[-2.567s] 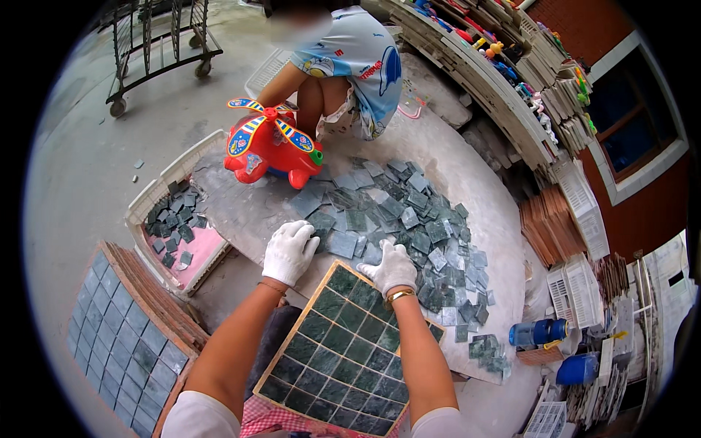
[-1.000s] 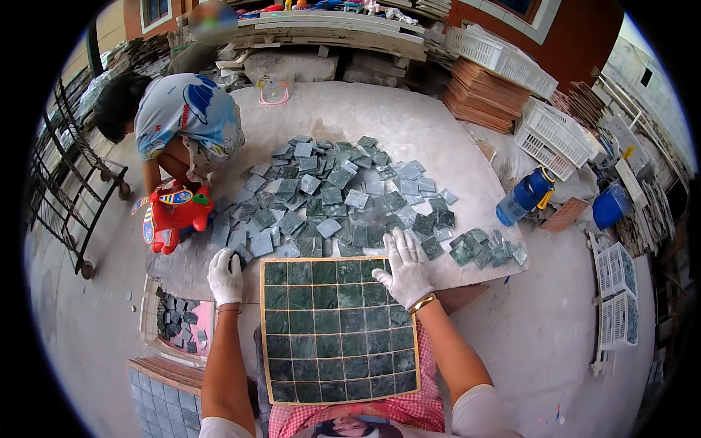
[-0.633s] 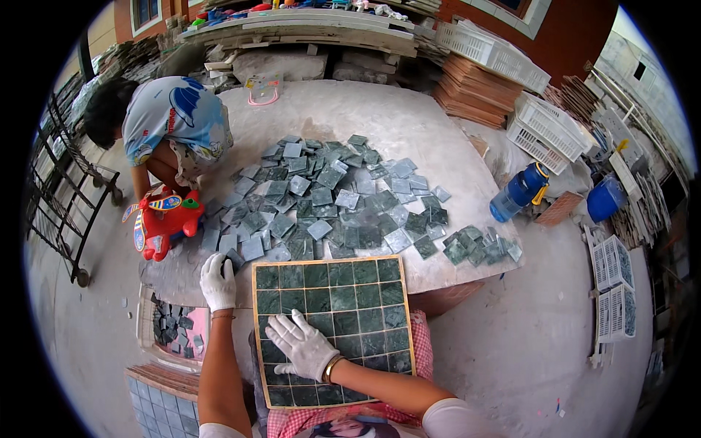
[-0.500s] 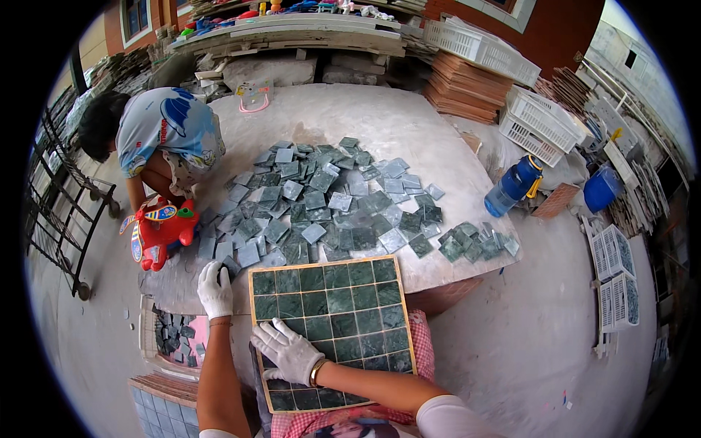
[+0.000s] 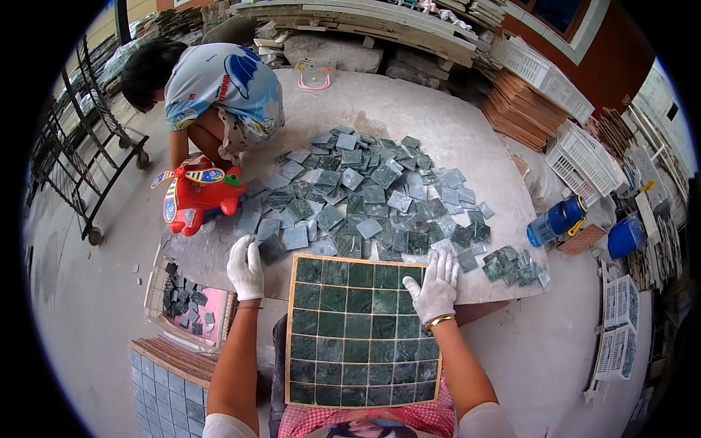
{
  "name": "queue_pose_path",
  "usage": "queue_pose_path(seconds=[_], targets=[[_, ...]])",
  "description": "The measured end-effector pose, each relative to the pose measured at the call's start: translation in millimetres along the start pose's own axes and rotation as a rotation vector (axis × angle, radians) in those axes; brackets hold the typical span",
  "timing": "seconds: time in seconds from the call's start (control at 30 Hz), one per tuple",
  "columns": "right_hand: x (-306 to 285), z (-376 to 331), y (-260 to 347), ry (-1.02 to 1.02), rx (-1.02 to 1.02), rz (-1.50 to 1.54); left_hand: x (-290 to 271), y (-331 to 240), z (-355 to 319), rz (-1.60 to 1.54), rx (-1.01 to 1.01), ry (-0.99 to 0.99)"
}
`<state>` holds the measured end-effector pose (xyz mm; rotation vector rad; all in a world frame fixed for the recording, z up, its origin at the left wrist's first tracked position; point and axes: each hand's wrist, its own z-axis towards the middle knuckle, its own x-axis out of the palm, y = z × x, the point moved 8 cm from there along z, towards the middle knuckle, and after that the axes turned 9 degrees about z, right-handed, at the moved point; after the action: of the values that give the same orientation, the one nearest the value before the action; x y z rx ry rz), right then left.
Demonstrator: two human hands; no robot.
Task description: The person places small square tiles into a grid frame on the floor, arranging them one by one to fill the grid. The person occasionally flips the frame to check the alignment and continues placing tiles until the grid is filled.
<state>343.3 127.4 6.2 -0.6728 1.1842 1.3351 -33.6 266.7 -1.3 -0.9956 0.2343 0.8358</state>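
A board of square dark green tiles (image 5: 358, 325), set in rows with pale lines between them, lies tilted over my lap against the table edge. My right hand (image 5: 436, 293), in a white glove, rests across its upper right corner with the thumb spread and the fingers stretched toward the loose tiles. My left hand (image 5: 245, 270), also gloved, is left of the board at the table's edge. Its fingers point away from me beside a dark loose tile (image 5: 272, 250); whether they touch it is unclear. A broad heap of loose grey-green tiles (image 5: 350, 179) covers the table beyond.
At the left a person (image 5: 219, 87) crouches by a red toy plane (image 5: 201, 198). A blue bottle (image 5: 556, 220) stands right of the table (image 5: 409, 109). A crate of tile pieces (image 5: 155, 292) and stacked tiled boards (image 5: 164, 398) lie lower left. White crates (image 5: 584, 160) are at the right.
My right hand has moved from the board's lower left to its upper right corner. My left hand stays by the loose tiles. The view has shifted, so the scene sits further right.
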Motion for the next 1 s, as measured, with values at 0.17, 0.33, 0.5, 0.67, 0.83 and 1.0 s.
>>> queue_pose_path(seconds=[0.17, 0.33, 0.5, 0.67, 0.83, 1.0], targets=[[46.6, -1.2, 161.4, 0.181, -0.204, 0.134, 1.2, 34.3, -7.8, -0.196, -0.113, -0.045], [82.0, -1.1, 263.3, 0.297, -0.474, 0.327, 9.3, 41.8, -9.3, -0.407, -0.261, -0.042], [65.2, -63.2, 263.9, 0.426, -0.753, 0.466, 7.9, 48.7, -7.4, -0.398, -0.268, -0.033], [19.2, -86.6, 132.9, 0.351, -0.494, 0.22, 6.0, 45.2, -6.8, -0.293, -0.223, -0.066], [-17.0, -116.6, -56.6, 0.028, 0.272, 0.204, -1.1, -4.3, -1.3, 0.128, 0.123, -0.013], [-43.2, -207.3, -108.8, -0.169, 0.545, 0.561, 65.7, -128.4, -56.7, 0.577, 0.509, 0.441]])
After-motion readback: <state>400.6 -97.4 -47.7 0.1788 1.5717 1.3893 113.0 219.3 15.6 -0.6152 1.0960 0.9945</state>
